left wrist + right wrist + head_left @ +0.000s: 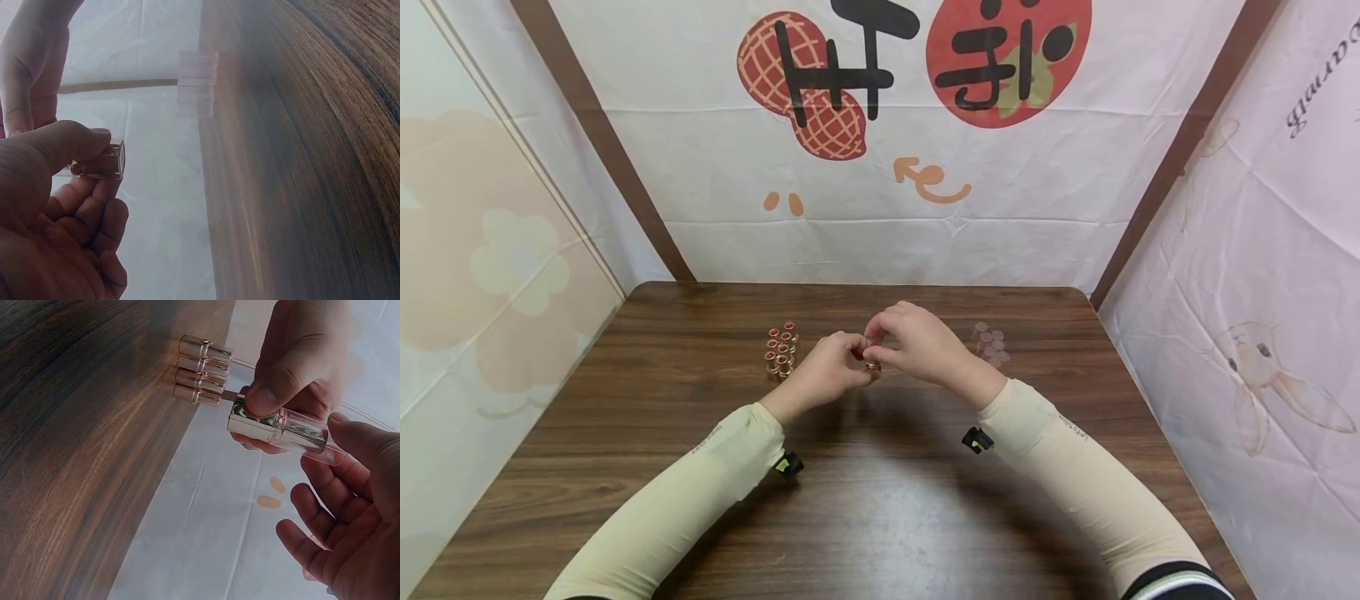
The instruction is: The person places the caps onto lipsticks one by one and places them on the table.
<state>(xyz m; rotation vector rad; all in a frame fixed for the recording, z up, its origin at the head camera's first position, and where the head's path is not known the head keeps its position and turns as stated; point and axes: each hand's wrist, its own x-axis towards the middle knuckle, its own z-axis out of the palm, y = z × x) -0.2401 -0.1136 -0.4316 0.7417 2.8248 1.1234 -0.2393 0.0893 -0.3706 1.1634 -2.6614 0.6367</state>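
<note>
Left fingers (280, 386) and right fingers (361, 439) tight on gold tube (255, 427), between red-topped tubes (784, 348) and clear caps (997, 344)

1. At one to two o'clock, the left hand (303, 356) grips a tube's gold base (253, 427).
2. At four o'clock, the right hand (359, 534) pinches the tube's clear cover (306, 435).
3. At twelve o'clock, four gold tubes (203, 365) show side by side.
4. Nine o'clock: wooden table (75, 444).
5. Six o'clock: pale cloth (194, 550).

Passage for me over the near tabletop (880, 517), with gold tubes (783, 350) as obstacles left, clear caps (992, 345) right.
</note>
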